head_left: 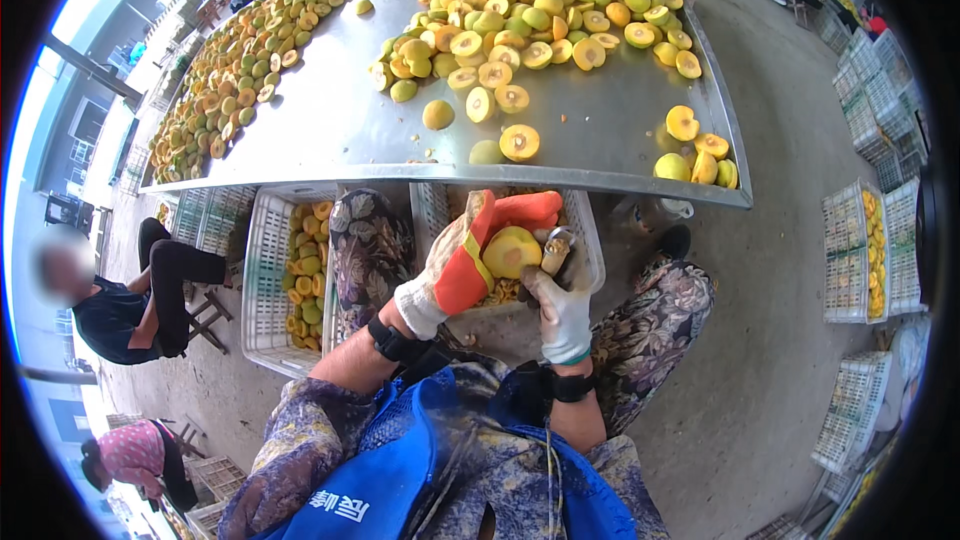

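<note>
My left hand (pixel 452 268), in an orange-coated work glove, grips a halved yellow peach (pixel 511 253) with its cut side tilted up. Close against the fruit's right side, my right hand (pixel 562 315) in a soiled white glove is closed on a pitting tool with a short wooden handle (pixel 555 255) and a curved metal end. Both hands are over a white plastic crate (pixel 594 245) between my knees, which has small orange-brown pieces in it. Just beyond them, the metal table (pixel 330 120) bears a large heap of halved peaches (pixel 540 0).
A second pile of peach halves (pixel 250 60) covers the table's left side, and a few lie at its near right corner. Left of my leg stands a crate of yellow halves (pixel 255 290). More crates (pixel 850 260) line the right. Two people sit or bend at the left.
</note>
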A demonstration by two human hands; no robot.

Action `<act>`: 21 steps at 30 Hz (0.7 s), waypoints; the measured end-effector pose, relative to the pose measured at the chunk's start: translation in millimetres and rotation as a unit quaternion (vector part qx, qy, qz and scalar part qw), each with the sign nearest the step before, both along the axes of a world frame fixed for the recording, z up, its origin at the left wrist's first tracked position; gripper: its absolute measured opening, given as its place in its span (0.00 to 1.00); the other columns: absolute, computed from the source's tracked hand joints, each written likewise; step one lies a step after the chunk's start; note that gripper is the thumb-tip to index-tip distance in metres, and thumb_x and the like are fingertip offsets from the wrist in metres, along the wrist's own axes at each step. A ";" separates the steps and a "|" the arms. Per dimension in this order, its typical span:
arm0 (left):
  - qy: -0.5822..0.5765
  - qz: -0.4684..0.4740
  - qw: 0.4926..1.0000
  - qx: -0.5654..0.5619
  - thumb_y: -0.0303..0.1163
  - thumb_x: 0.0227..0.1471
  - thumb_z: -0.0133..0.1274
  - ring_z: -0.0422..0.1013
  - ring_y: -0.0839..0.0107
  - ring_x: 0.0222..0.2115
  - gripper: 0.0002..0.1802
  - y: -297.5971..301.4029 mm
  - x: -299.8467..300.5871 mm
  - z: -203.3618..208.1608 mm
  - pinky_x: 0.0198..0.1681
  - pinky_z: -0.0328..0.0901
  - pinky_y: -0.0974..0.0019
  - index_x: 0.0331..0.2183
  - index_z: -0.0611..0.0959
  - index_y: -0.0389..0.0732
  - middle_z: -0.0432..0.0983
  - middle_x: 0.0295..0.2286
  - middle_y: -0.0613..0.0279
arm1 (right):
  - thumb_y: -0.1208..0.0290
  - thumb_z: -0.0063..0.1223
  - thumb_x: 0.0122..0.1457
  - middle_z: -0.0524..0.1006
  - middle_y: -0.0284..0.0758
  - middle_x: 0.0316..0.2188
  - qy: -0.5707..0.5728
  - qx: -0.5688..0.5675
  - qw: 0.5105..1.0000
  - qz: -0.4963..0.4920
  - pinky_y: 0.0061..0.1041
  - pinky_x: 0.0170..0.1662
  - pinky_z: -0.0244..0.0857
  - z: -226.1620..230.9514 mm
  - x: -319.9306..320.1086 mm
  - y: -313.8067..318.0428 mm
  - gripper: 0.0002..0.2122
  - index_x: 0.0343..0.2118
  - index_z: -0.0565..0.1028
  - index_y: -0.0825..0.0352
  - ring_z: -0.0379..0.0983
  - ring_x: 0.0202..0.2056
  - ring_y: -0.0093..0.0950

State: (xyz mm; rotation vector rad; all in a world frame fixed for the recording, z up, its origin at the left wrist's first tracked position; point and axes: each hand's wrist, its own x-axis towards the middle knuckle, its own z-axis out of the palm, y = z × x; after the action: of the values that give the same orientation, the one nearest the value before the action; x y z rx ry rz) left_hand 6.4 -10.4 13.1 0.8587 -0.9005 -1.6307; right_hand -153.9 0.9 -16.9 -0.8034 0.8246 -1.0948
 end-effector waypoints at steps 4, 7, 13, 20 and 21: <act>-0.042 -0.003 0.999 -0.019 0.59 0.65 0.40 0.65 0.64 0.60 0.39 -3.1 4.3 5.4 0.64 0.59 0.59 0.59 0.71 0.33 0.67 0.60 0.53 | 0.82 0.56 0.56 0.75 0.28 0.42 0.004 -0.029 1.000 0.008 0.17 0.41 0.68 5.4 -2.0 -4.2 0.19 0.52 0.72 0.67 0.71 0.40 0.17; -0.107 -0.066 0.991 -0.053 0.56 0.64 0.45 0.65 0.68 0.58 0.37 3.6 6.0 29.1 0.61 0.61 0.61 0.60 0.70 0.33 0.67 0.60 0.55 | 0.85 0.54 0.56 0.75 0.26 0.42 -0.009 -0.009 1.000 0.001 0.15 0.39 0.68 5.0 -0.7 -3.8 0.20 0.53 0.71 0.65 0.71 0.38 0.15; -0.329 -0.133 0.929 -0.105 0.35 0.64 0.49 0.67 0.76 0.55 0.29 2.5 20.8 15.1 0.58 0.62 0.68 0.64 0.67 0.43 0.73 0.55 0.62 | 0.83 0.51 0.53 0.75 0.26 0.32 0.058 -0.025 0.998 0.015 0.18 0.29 0.64 2.7 -2.1 -1.4 0.19 0.49 0.73 0.65 0.69 0.28 0.15; -0.287 -0.117 0.950 -0.034 0.21 0.53 0.45 0.76 0.77 0.37 0.30 3.2 27.0 19.3 0.38 0.75 0.70 0.58 0.76 0.46 0.78 0.45 0.63 | 0.83 0.52 0.57 0.72 0.25 0.34 0.092 -0.042 0.994 0.028 0.14 0.32 0.62 -7.2 0.1 0.9 0.15 0.47 0.73 0.66 0.64 0.28 0.13; -0.228 -0.099 0.968 0.034 0.19 0.52 0.45 0.76 0.75 0.38 0.30 2.5 26.1 28.2 0.39 0.77 0.68 0.58 0.77 0.44 0.78 0.45 0.62 | 0.81 0.55 0.58 0.72 0.25 0.34 0.115 -0.064 0.991 -0.013 0.15 0.33 0.62 -7.2 2.3 -3.3 0.13 0.46 0.74 0.66 0.65 0.29 0.14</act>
State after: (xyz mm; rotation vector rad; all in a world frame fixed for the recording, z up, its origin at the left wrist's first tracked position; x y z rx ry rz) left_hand 32.4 -7.9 41.2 1.2573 -1.2873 -1.6697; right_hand -151.6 -2.4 -24.1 -1.0436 0.9670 -1.0998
